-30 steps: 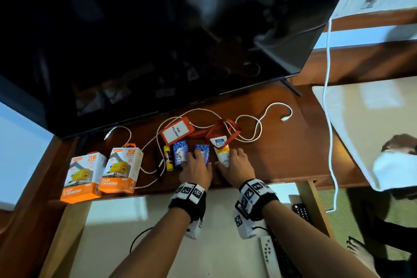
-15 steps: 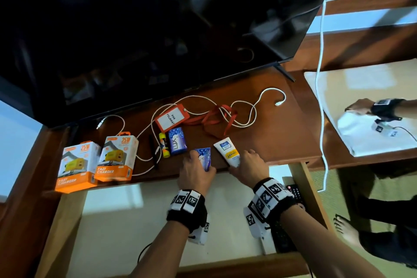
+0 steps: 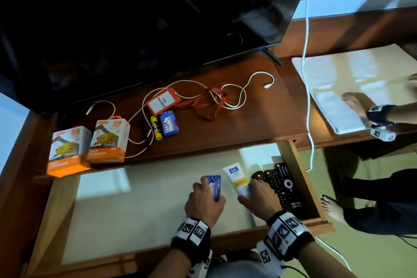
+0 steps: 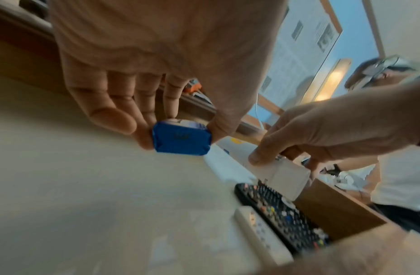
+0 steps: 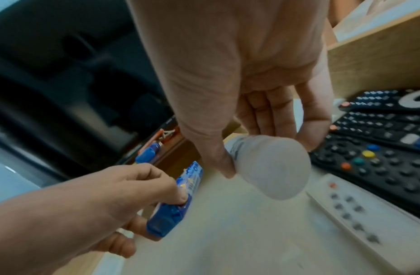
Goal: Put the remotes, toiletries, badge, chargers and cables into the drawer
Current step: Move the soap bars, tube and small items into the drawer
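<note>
Over the open drawer [image 3: 144, 189], my left hand [image 3: 204, 198] grips a blue soap bar [image 3: 214, 186] [image 4: 180, 138] [image 5: 173, 202]. Beside it my right hand [image 3: 257, 196] holds a white cream tube [image 3: 237, 180] [image 5: 270, 163] by its cap end. Black remotes [image 3: 282, 183] [image 5: 380, 145] and a white remote [image 4: 258, 234] [image 5: 361, 212] lie in the drawer's right part. On the desk sit two orange charger boxes [image 3: 88, 146], a red badge [image 3: 162, 101] with lanyard, white cables [image 3: 237, 95], a second soap bar [image 3: 169, 123] and a small yellow stick [image 3: 155, 127].
A large dark TV [image 3: 140, 20] stands over the back of the desk. A white cord [image 3: 306, 74] hangs at the right. Another person's hand [image 3: 358, 108] touches a white cloth [image 3: 338, 88] on the side surface, and their bare feet [image 3: 334, 207] stand by the drawer.
Both hands have carried the soap bar and the tube off the desk top and down over the open drawer. The view has tilted down, showing the drawer's inside.
</note>
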